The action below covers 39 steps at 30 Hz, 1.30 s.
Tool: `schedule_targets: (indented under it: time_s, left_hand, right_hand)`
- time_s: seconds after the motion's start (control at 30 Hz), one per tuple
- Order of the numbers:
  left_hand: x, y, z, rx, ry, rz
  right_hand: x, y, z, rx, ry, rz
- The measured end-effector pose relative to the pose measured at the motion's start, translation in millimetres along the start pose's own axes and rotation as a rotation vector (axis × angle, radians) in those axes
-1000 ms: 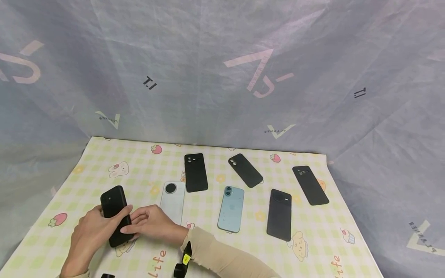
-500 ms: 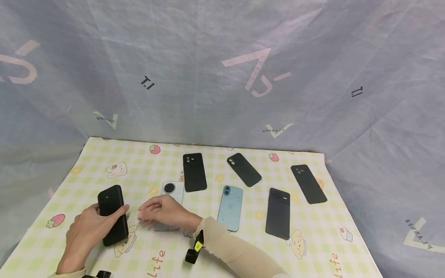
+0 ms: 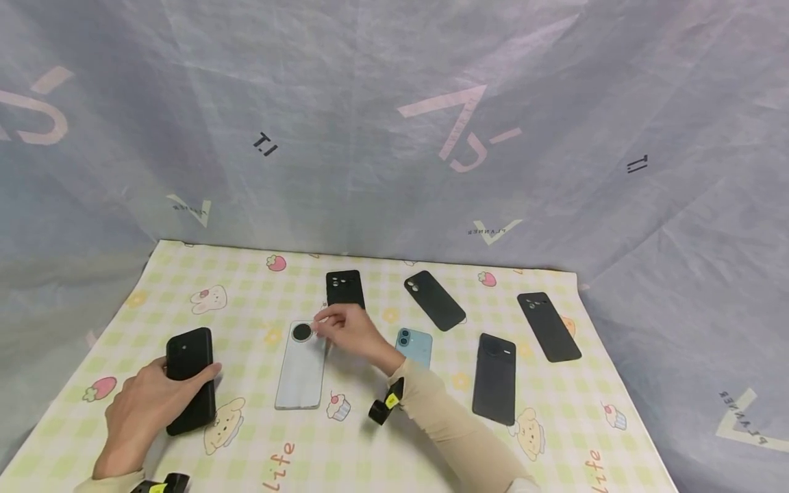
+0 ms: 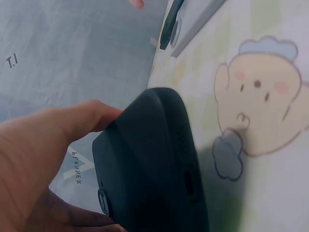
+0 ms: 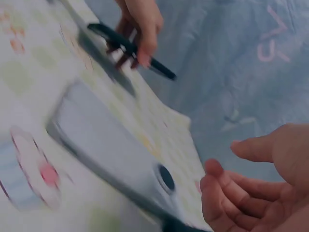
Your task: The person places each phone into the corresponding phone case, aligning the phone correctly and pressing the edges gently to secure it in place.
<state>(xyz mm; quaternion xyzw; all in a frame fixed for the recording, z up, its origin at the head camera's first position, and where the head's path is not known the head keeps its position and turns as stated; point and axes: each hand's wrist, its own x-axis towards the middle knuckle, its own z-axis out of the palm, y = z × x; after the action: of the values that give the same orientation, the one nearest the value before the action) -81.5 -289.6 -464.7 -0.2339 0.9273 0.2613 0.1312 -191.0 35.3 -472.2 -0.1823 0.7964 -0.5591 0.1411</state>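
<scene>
My left hand [image 3: 144, 411] grips a phone in a black case [image 3: 191, 380] by its long sides, at the left of the table. In the left wrist view its bottom end with the port cut-out faces the camera, and the hand's shadow falls on the cloth. My right hand [image 3: 353, 332] holds nothing, its fingers loosely bent near the top right corner of a white phone [image 3: 298, 376] with a round black camera ring. In the head view this hand overlaps the lower part of a black phone case [image 3: 345, 287] with camera cut-outs.
A light blue phone [image 3: 414, 344] is partly hidden by the right forearm. Further right lie a dark grey phone [image 3: 495, 383] and two black phone cases, one tilted at the back [image 3: 434, 301] and one near the right edge [image 3: 548, 327]. A grey curtain [image 3: 370, 171] stands behind.
My right hand has left the black-cased phone and moved right and back, past the white phone. The left hand still holds the black-cased phone, shifted slightly left.
</scene>
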Motion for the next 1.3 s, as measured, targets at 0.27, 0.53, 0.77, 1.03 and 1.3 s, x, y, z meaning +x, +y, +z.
schedule_targets:
  time_s: [0.27,0.53,0.77,1.03,1.3]
  left_hand:
    - [4.6,-1.5,-2.8,0.016,0.056,0.014]
    - [10.8,3.6,-9.0,0.041,0.081,0.062]
    - [16.5,7.9,-8.6,0.048,0.140,0.096]
    - [25.4,8.7,-6.3,0.074,0.110,0.099]
    - [34.5,6.1,-6.1,0.105,0.095,0.110]
  right_hand:
    - [9.3,5,-35,-0.302,0.118,-0.016]
    - [26.9,16,-47,-0.509,0.206,0.097]
    - [45.4,21,-51,-0.654,0.215,0.172]
    - [57.0,24,-44,-0.786,0.149,0.243]
    - [61.1,24,-35,-0.919,0.133,0.249]
